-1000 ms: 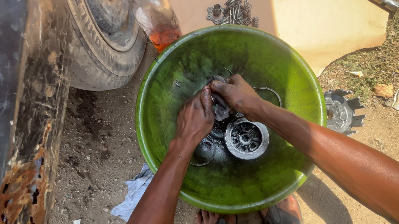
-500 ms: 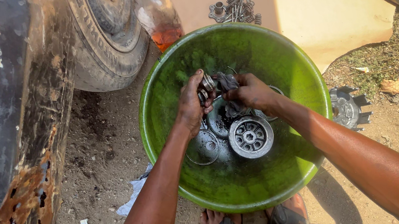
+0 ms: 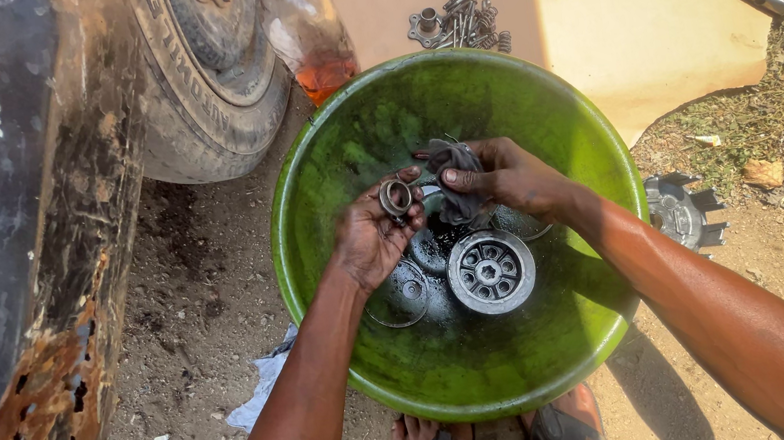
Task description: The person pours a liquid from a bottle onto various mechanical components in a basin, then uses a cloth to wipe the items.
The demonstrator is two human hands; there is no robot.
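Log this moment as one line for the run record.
left hand: holds small metal ring | right hand: grips dark rag beside ring | both over green basin | round hub part lies in basin

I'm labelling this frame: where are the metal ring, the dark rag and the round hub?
metal ring (image 3: 396,196), head view, its rim.
dark rag (image 3: 458,203), head view, hanging fold.
round hub (image 3: 491,271), head view, centre face.

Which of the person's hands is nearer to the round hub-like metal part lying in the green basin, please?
The right. The right hand, holding a dark rag, hovers just above the round metal part; the left hand, holding a small metal ring, is off to the part's left.
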